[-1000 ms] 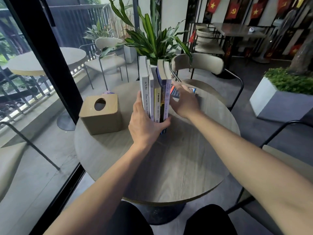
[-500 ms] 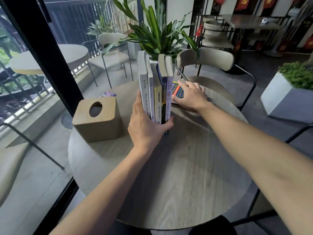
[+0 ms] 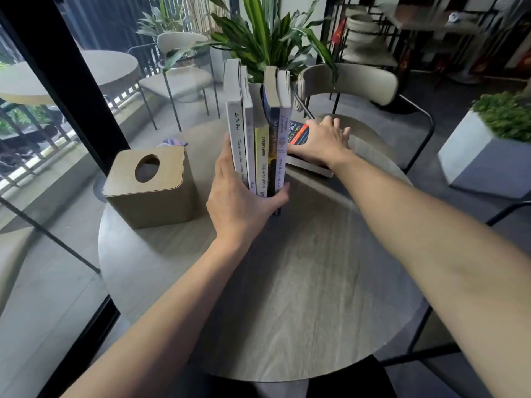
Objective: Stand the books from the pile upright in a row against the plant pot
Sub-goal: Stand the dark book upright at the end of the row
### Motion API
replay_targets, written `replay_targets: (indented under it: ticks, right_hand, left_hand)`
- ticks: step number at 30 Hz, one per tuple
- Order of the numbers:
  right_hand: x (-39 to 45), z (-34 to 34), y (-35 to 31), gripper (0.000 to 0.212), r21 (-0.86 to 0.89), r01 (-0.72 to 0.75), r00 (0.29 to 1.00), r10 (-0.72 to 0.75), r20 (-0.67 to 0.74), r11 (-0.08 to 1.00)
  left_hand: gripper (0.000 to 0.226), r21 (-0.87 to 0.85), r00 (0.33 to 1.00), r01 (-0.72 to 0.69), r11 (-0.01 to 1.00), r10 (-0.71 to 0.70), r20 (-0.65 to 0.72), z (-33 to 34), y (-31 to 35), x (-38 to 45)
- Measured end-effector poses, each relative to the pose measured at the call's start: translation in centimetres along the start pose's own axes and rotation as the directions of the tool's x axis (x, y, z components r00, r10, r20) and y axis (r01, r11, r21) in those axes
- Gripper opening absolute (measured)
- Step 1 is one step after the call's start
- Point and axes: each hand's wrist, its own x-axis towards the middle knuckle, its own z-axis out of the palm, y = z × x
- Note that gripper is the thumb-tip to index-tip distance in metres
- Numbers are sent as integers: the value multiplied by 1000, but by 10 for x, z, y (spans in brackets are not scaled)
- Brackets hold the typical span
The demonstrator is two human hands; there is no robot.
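Several books stand upright in a row on the round table, spines toward me, their far end against the plant pot, which is mostly hidden behind them. My left hand clasps the near end of the row, fingers on its left side and thumb on its right. Just right of the row one book with a black and orange cover lies flat. My right hand lies over it, with the fingers curled at its far edge.
A wooden tissue box stands on the table left of the books, with a small purple packet behind it. A beige chair stands beyond the table. A grey planter is on the floor at the right.
My right hand has moved from beside the row onto the flat book and reached to its far edge. My left hand has stayed on the row.
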Motion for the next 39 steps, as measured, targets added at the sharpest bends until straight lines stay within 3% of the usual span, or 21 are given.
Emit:
replay_targets:
  ticks: [3, 6, 8, 12, 26, 30, 34, 39]
  right_hand:
    - [-6, -7, -8, 104, -1, -15, 993, 15, -116, 1000]
    - [-14, -14, -22, 83, -60, 24, 981, -35, -190, 998]
    - [-21, -15, -27, 86, -58, -34, 990, 26, -139, 998]
    - [-26, -16, -26, 110, 47, -191, 977, 186, 100, 980]
    - [-27, -58, -19, 69, 271, -233, 970, 203, 132, 934]
    - [-68, -71, -26, 54, 413, -86, 971, 169, -168, 907]
    - [-117, -54, -34, 37, 664, 236, 909, 80, -408, 709]
    - [-149, -37, -31, 43, 728, 281, 940, -27, -340, 626]
  left_hand:
    - [113, -4, 1000, 2, 1000, -2, 5, -1, 1, 0]
    - [110, -9, 1000, 5, 1000, -5, 16, -3, 2, -1]
    - [110, -14, 1000, 0, 1000, 0, 18, -5, 4, -2]
    - [112, -39, 1000, 5, 999, -4, 30, -9, 6, -3]
    - [113, -48, 998, 27, 999, -24, 57, -10, 7, -3]
    - [113, -67, 997, 37, 997, -33, 67, -11, 9, -4]
    - [112, -72, 995, 60, 996, -54, 84, -13, 11, -6]
    - [110, -108, 991, 77, 991, -64, 117, -17, 13, -6]
